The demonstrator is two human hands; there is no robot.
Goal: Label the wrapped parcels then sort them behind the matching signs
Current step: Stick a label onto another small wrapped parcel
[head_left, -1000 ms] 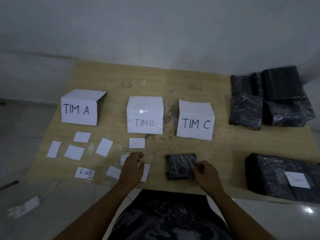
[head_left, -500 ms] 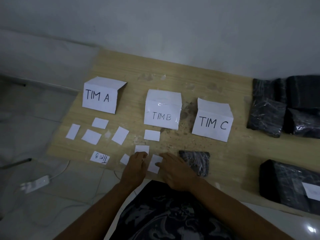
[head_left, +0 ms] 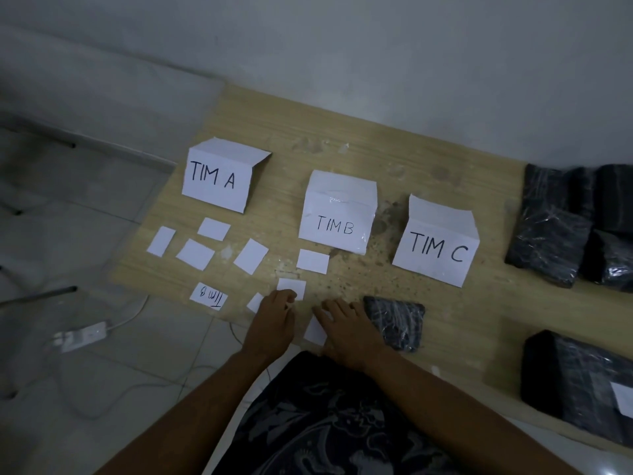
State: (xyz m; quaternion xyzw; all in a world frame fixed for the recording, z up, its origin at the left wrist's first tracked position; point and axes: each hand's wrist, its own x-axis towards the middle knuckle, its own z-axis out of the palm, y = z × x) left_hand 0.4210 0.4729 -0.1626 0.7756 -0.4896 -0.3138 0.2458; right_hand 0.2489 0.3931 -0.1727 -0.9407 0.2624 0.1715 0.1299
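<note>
Right fingers [head_left: 330, 308] press rectangular paper slip [head_left: 314, 332]; crinkly parcel [head_left: 397, 322] beside.

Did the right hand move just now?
Yes. The right hand went left, from right of the small parcel to a paper slip left of it.

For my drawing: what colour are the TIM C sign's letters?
Black, on the white sign; head view.

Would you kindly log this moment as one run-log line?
phase: labelling; left hand: at blank slip; right hand: flat on second slip; small wrapped parcel: no label visible, beside right hand
</note>
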